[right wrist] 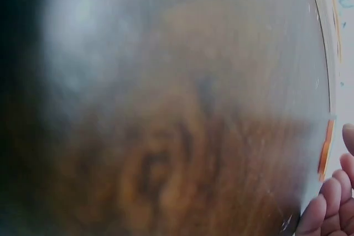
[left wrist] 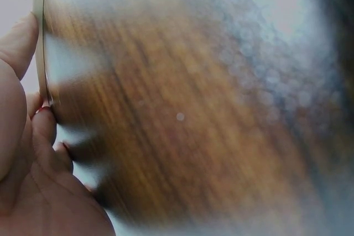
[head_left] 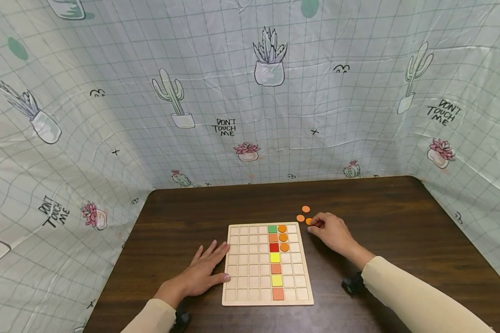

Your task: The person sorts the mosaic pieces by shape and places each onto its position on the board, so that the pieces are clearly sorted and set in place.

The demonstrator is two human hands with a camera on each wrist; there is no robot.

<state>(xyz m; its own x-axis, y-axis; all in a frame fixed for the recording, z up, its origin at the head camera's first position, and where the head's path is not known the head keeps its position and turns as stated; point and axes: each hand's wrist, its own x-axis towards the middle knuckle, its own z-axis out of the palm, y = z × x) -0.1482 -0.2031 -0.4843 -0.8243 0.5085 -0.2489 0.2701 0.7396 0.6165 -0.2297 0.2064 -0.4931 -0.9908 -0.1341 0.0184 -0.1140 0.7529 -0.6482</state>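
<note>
A light wooden grid board (head_left: pixel 248 269) lies flat on the table. One of its columns holds coloured squares, among them a green square (head_left: pixel 272 229), a red square (head_left: pixel 274 247) and a yellow square (head_left: pixel 275 257). Three orange discs, such as the middle disc (head_left: pixel 283 237), sit in cells just right of that column. My left hand (head_left: pixel 200 273) rests at the board's left edge, fingers spread and thumb touching the rim. Beyond the board's far right corner, my right hand (head_left: pixel 331 232) has its bent fingertips at an orange disc (head_left: pixel 309 221); thumb and forefinger look apart.
Two more loose orange discs, a far disc (head_left: pixel 306 209) and a near disc (head_left: pixel 300 218), lie beside the right fingertips. The dark wooden table (head_left: pixel 183 217) meets a hanging cactus-print sheet (head_left: pixel 291 111) at its back and sides.
</note>
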